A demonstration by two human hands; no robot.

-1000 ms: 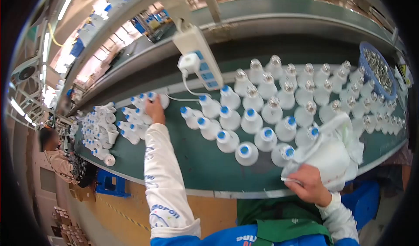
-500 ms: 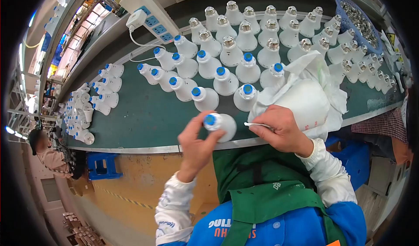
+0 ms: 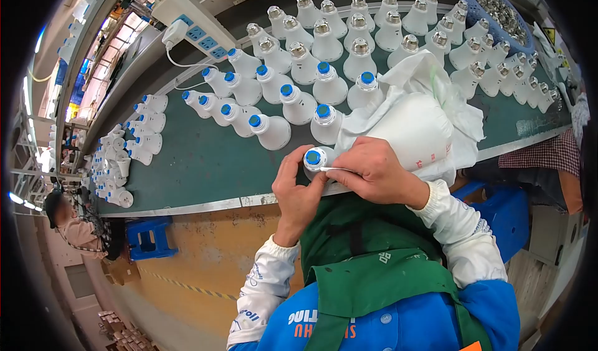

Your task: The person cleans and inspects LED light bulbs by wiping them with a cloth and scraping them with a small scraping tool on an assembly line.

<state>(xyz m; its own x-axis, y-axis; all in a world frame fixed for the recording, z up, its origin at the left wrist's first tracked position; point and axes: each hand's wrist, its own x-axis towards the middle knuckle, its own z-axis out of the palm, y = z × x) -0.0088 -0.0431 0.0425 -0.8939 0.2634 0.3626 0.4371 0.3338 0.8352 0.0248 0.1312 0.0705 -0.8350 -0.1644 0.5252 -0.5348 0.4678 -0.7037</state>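
My left hand (image 3: 297,186) is wrapped round a white bulb with a blue cap (image 3: 313,158), near the table's front edge. The fingers of my right hand (image 3: 375,171) pinch a thin white stick (image 3: 334,169), whose tip lies against the bulb just below the blue cap. Behind my hands stand several more blue-capped bulbs (image 3: 271,132). Farther back are rows of bulbs with silver metal caps (image 3: 324,39). A white plastic bag (image 3: 414,130) bulges on the table right beside my right hand.
A blue basket of small metal parts (image 3: 497,14) is at the back right, and a power strip (image 3: 198,30) at the back left. More bulbs lie on the green table (image 3: 187,170) at the left. Blue stools (image 3: 149,237) stand below. A person (image 3: 78,226) is at far left.
The bulb in my left hand is now more upright. My right hand has moved left, bringing the stick's tip to the bulb. The camera view has shifted slightly.
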